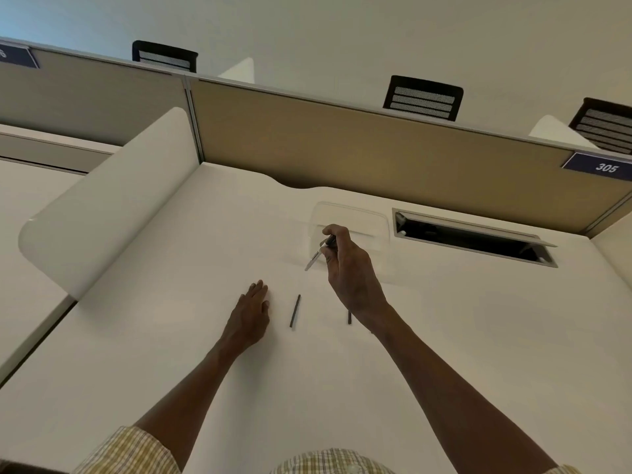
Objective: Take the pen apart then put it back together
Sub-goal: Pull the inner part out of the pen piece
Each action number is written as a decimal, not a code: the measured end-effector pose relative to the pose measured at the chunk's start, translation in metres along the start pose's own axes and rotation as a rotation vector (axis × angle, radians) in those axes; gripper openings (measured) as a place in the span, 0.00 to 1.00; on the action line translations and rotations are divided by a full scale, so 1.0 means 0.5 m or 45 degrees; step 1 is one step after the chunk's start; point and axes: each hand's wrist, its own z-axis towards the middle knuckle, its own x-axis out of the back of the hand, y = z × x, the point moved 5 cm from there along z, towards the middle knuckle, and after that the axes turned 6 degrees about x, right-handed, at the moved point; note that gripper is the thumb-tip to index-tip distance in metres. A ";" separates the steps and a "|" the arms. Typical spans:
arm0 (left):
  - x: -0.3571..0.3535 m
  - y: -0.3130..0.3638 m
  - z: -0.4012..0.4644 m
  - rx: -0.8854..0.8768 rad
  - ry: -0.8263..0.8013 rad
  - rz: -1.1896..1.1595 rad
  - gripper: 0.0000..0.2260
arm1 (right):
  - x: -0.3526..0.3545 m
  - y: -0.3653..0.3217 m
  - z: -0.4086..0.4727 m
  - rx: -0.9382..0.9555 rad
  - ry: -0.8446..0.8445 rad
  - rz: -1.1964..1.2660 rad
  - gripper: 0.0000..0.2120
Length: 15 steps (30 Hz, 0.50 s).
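Checked sleeves point(130, 449) fill the frame's bottom edge. Right of centre, the right hand point(349, 268) pinches the pen barrel point(318, 253) above the white desk point(171, 336). Two dark pen parts point(295, 311) lie below it. At centre-left, the left hand point(251, 311) rests flat, fingers straight.

Two hands: left point(251, 307), right point(349, 268). One pen barrel point(316, 256). Two dark pen parts point(294, 311) point(349, 317) on one table point(171, 336). Three chair backs point(165, 56) point(423, 98) point(603, 124). One clear tray point(359, 217).
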 end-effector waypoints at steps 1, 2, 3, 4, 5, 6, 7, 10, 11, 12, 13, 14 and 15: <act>0.009 0.004 0.001 0.005 0.020 -0.040 0.21 | 0.000 -0.001 -0.001 0.000 -0.003 -0.001 0.16; 0.019 0.010 0.002 0.004 0.045 -0.083 0.20 | 0.000 -0.002 -0.002 0.001 -0.007 -0.005 0.16; 0.028 0.018 0.001 -0.003 0.070 -0.127 0.19 | 0.000 -0.003 -0.002 0.004 -0.013 -0.012 0.16; 0.038 0.028 0.001 -0.017 0.094 -0.164 0.19 | 0.000 -0.005 -0.003 0.007 -0.020 -0.015 0.17; 0.048 0.039 0.000 -0.036 0.119 -0.194 0.19 | 0.000 -0.008 -0.003 0.008 -0.027 -0.014 0.17; 0.058 0.051 -0.001 -0.062 0.144 -0.219 0.18 | 0.000 -0.010 -0.003 0.007 -0.034 -0.010 0.18; 0.067 0.065 -0.002 -0.092 0.167 -0.243 0.18 | -0.001 -0.012 -0.002 0.006 -0.041 -0.004 0.18; 0.094 0.108 -0.011 -0.175 0.215 -0.327 0.17 | -0.006 -0.017 0.002 0.011 -0.066 0.012 0.19; 0.101 0.122 -0.015 -0.199 0.228 -0.349 0.17 | -0.008 -0.018 0.004 0.012 -0.074 0.015 0.19; 0.108 0.135 -0.018 -0.233 0.247 -0.355 0.16 | -0.009 -0.019 0.006 0.011 -0.081 0.018 0.20; 0.114 0.148 -0.023 -0.272 0.265 -0.352 0.16 | -0.012 -0.020 0.007 0.008 -0.089 0.020 0.20; 0.119 0.161 -0.027 -0.313 0.274 -0.353 0.16 | -0.014 -0.021 0.009 0.005 -0.099 0.021 0.20; 0.122 0.172 -0.030 -0.350 0.274 -0.359 0.16 | -0.016 -0.023 0.010 0.001 -0.107 0.022 0.19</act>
